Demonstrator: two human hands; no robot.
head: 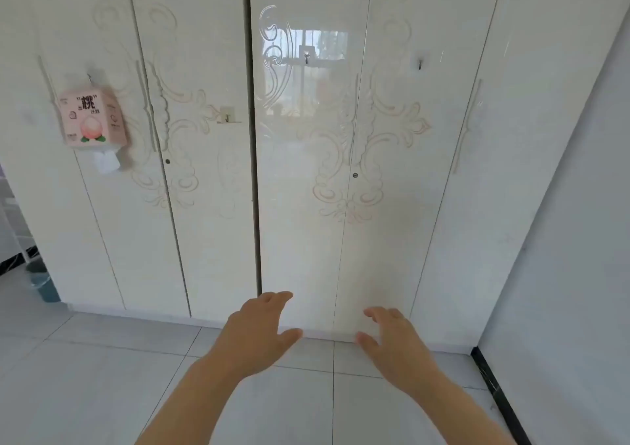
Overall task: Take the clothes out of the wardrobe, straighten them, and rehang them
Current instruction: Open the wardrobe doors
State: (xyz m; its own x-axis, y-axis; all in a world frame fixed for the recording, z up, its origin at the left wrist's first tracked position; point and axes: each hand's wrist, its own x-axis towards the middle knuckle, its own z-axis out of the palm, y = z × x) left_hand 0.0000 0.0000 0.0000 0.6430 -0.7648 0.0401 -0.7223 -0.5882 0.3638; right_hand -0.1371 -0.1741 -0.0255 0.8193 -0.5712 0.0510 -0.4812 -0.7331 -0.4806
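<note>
Wardrobe (306, 171), white and glossy, fills the view ahead with all its doors closed. Pale scroll ornament runs along the door seams. The clothes lie out of sight behind the doors.

Left hand (259, 332) and right hand (395, 342) reach forward side by side, palms down, in front of the lower part of the middle pair of doors. Both are released, with fingers loosely spread and nothing grasped. Whether the fingertips touch the door cannot be told.

Tissue pack (92, 117), pink, hangs on a left-hand door. It bears a picture of a peach with green leaves, and above it one large dark Chinese character in quotation marks, probably 桃. The smaller print is too blurred to read. A white tissue (107, 161) sticks out of its underside.

Small hooks are fixed to three doors: left of the dark centre gap (227, 117), just right of it (306, 57), and further right (420, 64). A window reflection (306, 79) shows on the door around the middle hook. Round keyholes sit beside two seams (167, 161) (355, 175).

Floor (102, 376) is of pale grey tiles. A blue-green bin (46, 284) stands at the far left, beside the wardrobe's end. A plain wall (579, 240) with a black skirting strip (494, 386) closes the right side.
</note>
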